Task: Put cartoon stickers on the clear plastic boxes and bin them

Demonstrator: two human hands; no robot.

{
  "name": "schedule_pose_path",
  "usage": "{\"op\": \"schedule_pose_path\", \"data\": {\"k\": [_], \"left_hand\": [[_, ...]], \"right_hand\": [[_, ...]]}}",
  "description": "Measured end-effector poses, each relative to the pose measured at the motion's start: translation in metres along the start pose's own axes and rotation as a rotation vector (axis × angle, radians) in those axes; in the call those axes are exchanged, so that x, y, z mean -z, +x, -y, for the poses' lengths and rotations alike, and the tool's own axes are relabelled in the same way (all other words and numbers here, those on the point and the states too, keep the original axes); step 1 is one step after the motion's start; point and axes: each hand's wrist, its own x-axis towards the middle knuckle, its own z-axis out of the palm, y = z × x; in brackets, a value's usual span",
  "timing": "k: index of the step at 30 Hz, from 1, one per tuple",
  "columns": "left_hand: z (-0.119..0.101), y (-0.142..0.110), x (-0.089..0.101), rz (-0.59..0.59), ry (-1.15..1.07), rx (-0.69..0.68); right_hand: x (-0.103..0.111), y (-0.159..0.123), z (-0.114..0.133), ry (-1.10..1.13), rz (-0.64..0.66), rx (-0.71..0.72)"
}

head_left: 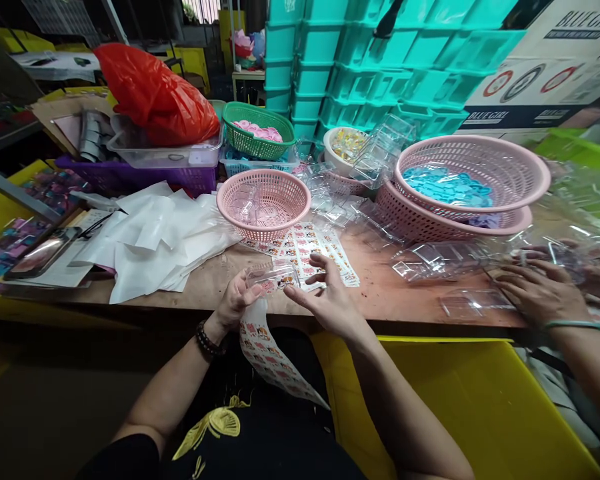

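Observation:
In the head view, my left hand is closed around a small clear plastic box at the table's front edge. A strip of printed stickers hangs below that hand, curling down over my lap; its top end is behind the box. My right hand has its fingers apart, with the thumb at the box's right side beside a small printed sticker. Whether the thumb touches the box I cannot tell. Just beyond lie several sticker sheets, partly under a pink basket with clear plastic pieces inside.
White backing paper is heaped at left. Large pink baskets with blue pieces stand at right, among clear plastic boxes. Another person's hands work at far right. Turquoise crates are stacked behind.

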Motion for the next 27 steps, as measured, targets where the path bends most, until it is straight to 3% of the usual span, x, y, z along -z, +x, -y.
{"op": "schedule_pose_path", "data": {"k": [4,6,7,9,10,12,14,16,19,21,22,25,27], "left_hand": [[-0.003,-0.004,0.004,0.038,0.008,0.034],[-0.004,-0.005,0.011,-0.006,0.058,0.047],[-0.006,-0.005,0.014,-0.051,0.100,0.040],[-0.010,-0.004,0.020,-0.169,0.195,0.016],[-0.012,-0.003,0.022,-0.223,0.236,0.007],[-0.018,0.000,0.023,-0.294,0.301,0.004],[-0.022,0.002,0.022,-0.328,0.362,-0.001],[-0.024,0.005,0.021,-0.366,0.421,-0.037],[-0.023,0.009,0.024,-0.401,0.486,-0.091],[-0.021,0.013,0.026,-0.408,0.517,-0.103],[-0.020,0.016,0.027,-0.413,0.529,-0.106],[-0.018,0.022,0.027,-0.411,0.559,-0.093],[-0.022,0.023,0.025,-0.395,0.628,-0.116]], "right_hand": [[-0.005,0.018,0.001,0.299,0.403,-0.060],[-0.001,0.038,0.005,0.344,0.469,-0.044],[0.002,0.053,0.007,0.321,0.402,-0.024],[0.006,0.092,0.013,0.168,0.112,0.051],[0.006,0.114,0.015,0.032,-0.072,0.094],[0.000,0.159,0.019,-0.291,-0.252,0.117],[-0.011,0.196,0.022,-0.528,-0.220,0.047],[-0.021,0.214,0.026,-0.628,-0.121,-0.025],[-0.025,0.196,0.034,-0.596,-0.160,0.051],[-0.021,0.156,0.038,-0.476,-0.208,0.234],[-0.017,0.131,0.039,-0.387,-0.155,0.331],[-0.010,0.058,0.035,-0.126,0.424,0.394],[-0.010,0.026,0.028,-0.013,0.542,0.365]]}}
